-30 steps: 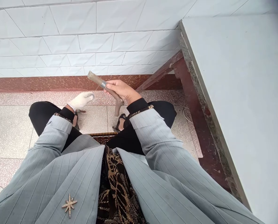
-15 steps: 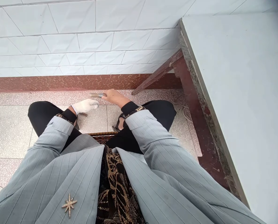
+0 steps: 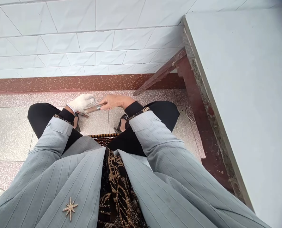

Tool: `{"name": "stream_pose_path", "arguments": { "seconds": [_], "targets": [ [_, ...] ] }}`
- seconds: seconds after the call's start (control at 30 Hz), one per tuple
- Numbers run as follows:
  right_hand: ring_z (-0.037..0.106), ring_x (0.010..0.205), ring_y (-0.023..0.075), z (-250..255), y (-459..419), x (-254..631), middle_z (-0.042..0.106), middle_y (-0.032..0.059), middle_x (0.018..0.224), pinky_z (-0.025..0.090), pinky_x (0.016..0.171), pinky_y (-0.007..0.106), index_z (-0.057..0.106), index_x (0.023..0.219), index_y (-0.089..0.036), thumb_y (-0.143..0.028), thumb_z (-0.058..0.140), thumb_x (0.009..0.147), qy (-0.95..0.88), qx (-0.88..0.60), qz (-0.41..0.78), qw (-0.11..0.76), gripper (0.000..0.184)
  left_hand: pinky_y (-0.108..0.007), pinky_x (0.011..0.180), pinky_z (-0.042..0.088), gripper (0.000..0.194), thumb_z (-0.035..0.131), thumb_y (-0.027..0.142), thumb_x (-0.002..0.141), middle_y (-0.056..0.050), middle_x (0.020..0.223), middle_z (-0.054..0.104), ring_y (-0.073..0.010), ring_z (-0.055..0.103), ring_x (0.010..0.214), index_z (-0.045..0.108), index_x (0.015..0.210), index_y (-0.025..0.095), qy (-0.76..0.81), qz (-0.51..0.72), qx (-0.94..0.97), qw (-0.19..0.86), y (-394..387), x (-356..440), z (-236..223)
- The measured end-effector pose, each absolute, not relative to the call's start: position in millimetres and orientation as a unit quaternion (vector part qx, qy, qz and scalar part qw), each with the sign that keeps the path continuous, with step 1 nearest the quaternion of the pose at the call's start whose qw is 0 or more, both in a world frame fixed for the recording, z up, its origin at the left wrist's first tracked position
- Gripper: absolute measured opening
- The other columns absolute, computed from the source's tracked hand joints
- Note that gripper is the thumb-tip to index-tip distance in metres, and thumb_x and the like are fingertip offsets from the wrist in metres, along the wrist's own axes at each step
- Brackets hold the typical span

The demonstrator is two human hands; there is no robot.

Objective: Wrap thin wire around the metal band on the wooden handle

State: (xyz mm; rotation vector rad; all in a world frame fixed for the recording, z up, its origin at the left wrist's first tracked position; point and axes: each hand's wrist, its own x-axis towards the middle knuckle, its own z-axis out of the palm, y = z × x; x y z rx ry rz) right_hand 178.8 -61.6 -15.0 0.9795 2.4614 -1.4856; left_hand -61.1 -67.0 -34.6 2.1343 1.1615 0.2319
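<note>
The stick (image 3: 90,110) has dipped since half a second ago, its free end now just below the curled, gloved left hand (image 3: 81,102); whether that hand pinches anything, I can't tell. Nearest is a star brooch (image 3: 70,209); then the right hand (image 3: 113,102), clasping the stick beside its wire band (image 3: 98,107) above the floor (image 3: 95,123); beyond, brown skirting (image 3: 95,83).

The bare right hand (image 3: 112,102) grips a wooden stick (image 3: 91,110) ringed with wire (image 3: 98,107), its end just below the white-gloved left hand (image 3: 81,102). A reddish rod (image 3: 84,115) shows beside the left shoe (image 3: 78,127); whether that hand holds it is unclear.
</note>
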Motion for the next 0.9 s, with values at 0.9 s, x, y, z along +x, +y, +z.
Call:
{"name": "stream_pose_path", "arguments": {
  "seconds": [0.9],
  "targets": [
    [0.062, 0.084, 0.0187, -25, -54, 179, 0.072, 0.0103, 0.098, 0.041, 0.071, 0.029, 0.078, 0.110, -0.014, -0.023, 0.066, 0.091, 0.813, 0.506, -0.279, 0.074, 0.025, -0.029, 0.077, 0.041, 0.032, 0.043, 0.037, 0.094, -0.002, 0.081, 0.062, -0.0149, 0.054, 0.076, 0.066, 0.091, 0.015, 0.410, 0.068, 0.826, 0.381, -84, -44, -27]
  ]
}}
